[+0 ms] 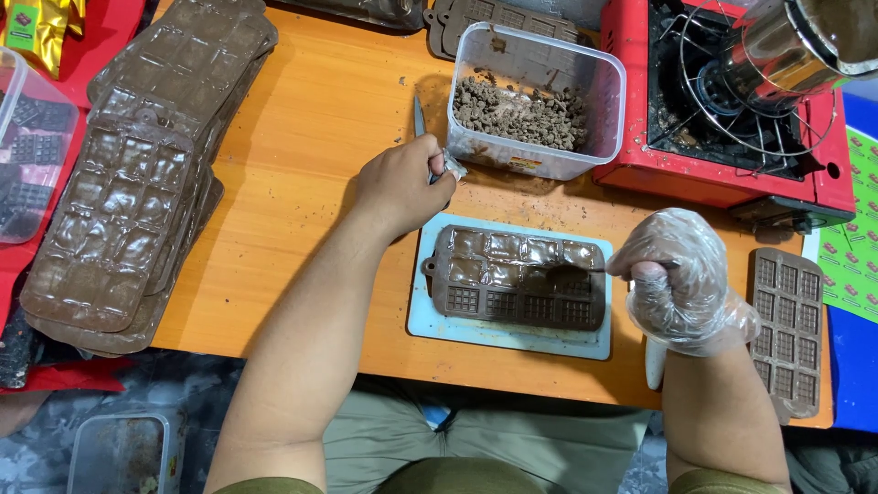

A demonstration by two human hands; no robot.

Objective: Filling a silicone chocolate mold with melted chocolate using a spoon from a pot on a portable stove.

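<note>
A brown chocolate mould (517, 277) lies on a pale blue board (430, 316) at the front of the orange table (302, 174). My right hand (681, 279), in a thin clear plastic glove, grips a spoon (572, 272) whose bowl rests in the mould's upper right cells. Several upper cells hold glossy chocolate; the lower cells look empty. My left hand (402, 183), bare, is closed on a small metal knife (420, 117) just left of a clear plastic tub (535, 96) of brown crumbs.
A tall stack of brown moulds (137, 183) fills the table's left side. A red gas stove (732, 110) with a steel pot (796, 46) stands at back right. Another empty mould (786, 329) lies at the right edge. A clear box (32, 146) sits far left.
</note>
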